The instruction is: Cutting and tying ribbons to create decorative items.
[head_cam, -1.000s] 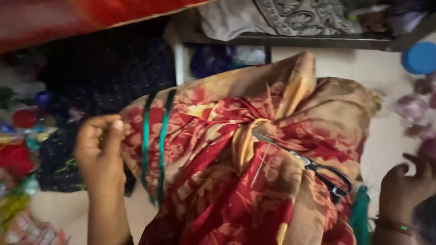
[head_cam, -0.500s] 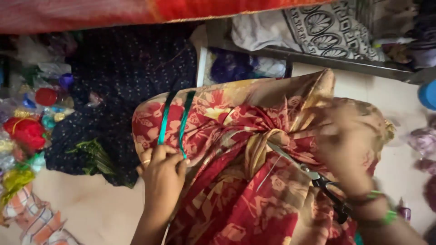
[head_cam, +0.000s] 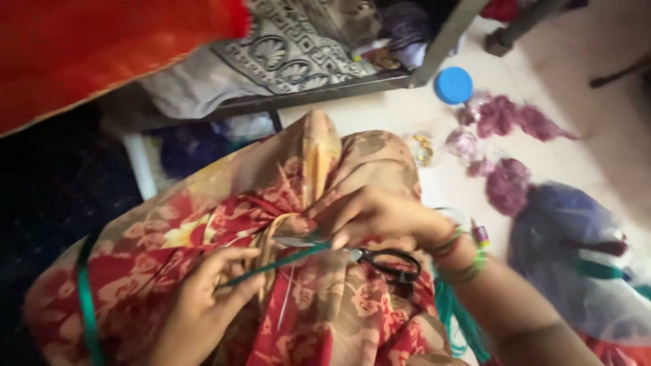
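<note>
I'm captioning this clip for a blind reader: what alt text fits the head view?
Two hands work at the knot of a red and tan floral cloth bundle: the left hand pinches a thin green ribbon, and the right hand grips the knot beside black-handled scissors. A blue lid and purple scraps lie on the floor.

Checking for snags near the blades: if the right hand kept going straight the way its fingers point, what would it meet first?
The right hand points left toward the knot of the red floral cloth bundle, which its fingertips seem already to touch; the scissors lie just below, depth unclear.
</note>
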